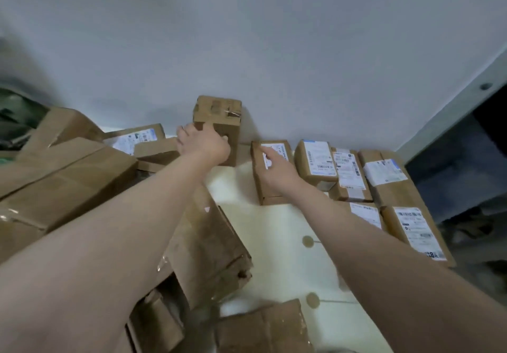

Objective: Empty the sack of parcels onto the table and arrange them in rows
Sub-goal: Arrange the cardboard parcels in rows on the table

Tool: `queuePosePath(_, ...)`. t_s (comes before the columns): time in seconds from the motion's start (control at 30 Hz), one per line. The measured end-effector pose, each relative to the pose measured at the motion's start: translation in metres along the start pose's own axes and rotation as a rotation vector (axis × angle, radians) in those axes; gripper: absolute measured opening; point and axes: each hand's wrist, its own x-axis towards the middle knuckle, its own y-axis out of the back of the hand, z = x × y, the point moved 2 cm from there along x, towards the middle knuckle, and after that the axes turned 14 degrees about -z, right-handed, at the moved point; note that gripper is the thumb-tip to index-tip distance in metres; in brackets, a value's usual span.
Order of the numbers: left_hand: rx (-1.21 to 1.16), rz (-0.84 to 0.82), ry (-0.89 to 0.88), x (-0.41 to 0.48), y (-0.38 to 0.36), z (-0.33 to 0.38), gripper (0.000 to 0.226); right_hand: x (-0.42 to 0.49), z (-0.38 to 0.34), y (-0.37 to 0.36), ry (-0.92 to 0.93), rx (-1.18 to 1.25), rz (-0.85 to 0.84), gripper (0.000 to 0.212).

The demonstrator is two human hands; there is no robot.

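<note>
This looks like a parcel sorting room or courier depot. A cream-white table (274,229) against a bare pale grey wall (274,37) is crowded with brown cardboard parcels (395,191) bearing white printed shipping labels (319,158), some lined up side by side, others in a loose heap (68,166) at the left.

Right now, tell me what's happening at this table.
A person is arranging cardboard parcels on a white table against the wall. The left hand grips a tall upright box standing at the wall. The right hand touches the flat box beside it, which ends a row of labelled parcels along the right side. A jumbled heap of boxes lies on the left.
</note>
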Motion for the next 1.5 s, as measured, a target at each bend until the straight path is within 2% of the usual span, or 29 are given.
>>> queuePosePath(0.17,-0.057,-0.017,-0.092,0.038,0.008,-0.018,0.068,0.075,-0.05,0.004,0.08,-0.096,0.034,0.075)
queuePosePath(0.27,-0.302,0.018,-0.122,0.045,0.005,-0.024,0.079,0.088,-0.041,-0.009,0.124,-0.12,0.019,0.068)
queuePosePath(0.33,-0.332,0.132,-0.076,0.042,0.002,-0.032,0.08,0.078,-0.025,-0.018,0.197,0.123,0.143,0.048)
queuePosePath(0.4,-0.172,0.178,-0.076,0.033,-0.006,-0.041,0.077,0.062,-0.009,-0.027,0.136,0.5,0.248,0.021)
queuePosePath(0.43,-0.112,0.179,-0.101,0.03,-0.01,-0.044,0.074,0.054,-0.001,-0.031,0.069,0.661,0.282,0.023)
queuePosePath(0.5,-0.097,0.19,-0.132,0.021,-0.011,-0.042,0.069,0.042,0.013,-0.039,-0.071,0.768,0.304,0.035)
queuePosePath(0.57,-0.04,0.171,-0.123,0.011,-0.007,-0.033,0.06,0.03,0.018,-0.048,-0.166,0.804,0.205,0.051)
queuePosePath(0.67,0.13,0.014,-0.043,-0.001,-0.007,-0.026,0.055,0.015,0.014,-0.06,-0.301,0.966,0.025,0.072)
queuePosePath(0.73,0.191,-0.056,-0.023,-0.003,-0.012,-0.03,0.053,0.008,0.009,-0.059,-0.362,1.013,-0.011,0.079)
queuePosePath(0.83,0.287,-0.065,0.009,-0.004,-0.02,-0.037,0.043,0.006,0.006,-0.055,-0.402,1.06,0.01,0.075)
queuePosePath(0.93,0.322,-0.054,-0.003,-0.01,-0.029,-0.033,0.043,0.01,0.006,-0.055,-0.43,0.947,-0.011,0.072)
queuePosePath(1.07,0.144,-0.078,0.02,-0.005,-0.038,-0.025,0.038,0.024,0.008,-0.067,-0.378,1.024,0.001,0.032)
queuePosePath(1.13,0.112,-0.11,-0.019,0.0,-0.041,-0.024,0.034,0.034,0.011,-0.076,-0.341,1.078,0.051,0.029)
queuePosePath(1.23,0.07,-0.257,-0.152,0.009,-0.046,-0.025,0.05,0.041,0.012,-0.081,-0.322,1.113,0.174,0.021)
queuePosePath(1.3,-0.016,-0.292,-0.226,0.012,-0.044,-0.025,0.056,0.039,0.012,-0.076,-0.277,1.138,0.225,0.019)
queuePosePath(1.4,-0.089,-0.177,-0.235,0.01,-0.037,-0.03,0.049,0.022,0.009,-0.068,-0.261,1.113,0.162,0.022)
queuePosePath(1.5,-0.064,-0.082,-0.147,-0.005,-0.024,-0.043,0.041,-0.008,-0.001,-0.065,-0.358,0.835,-0.063,0.017)
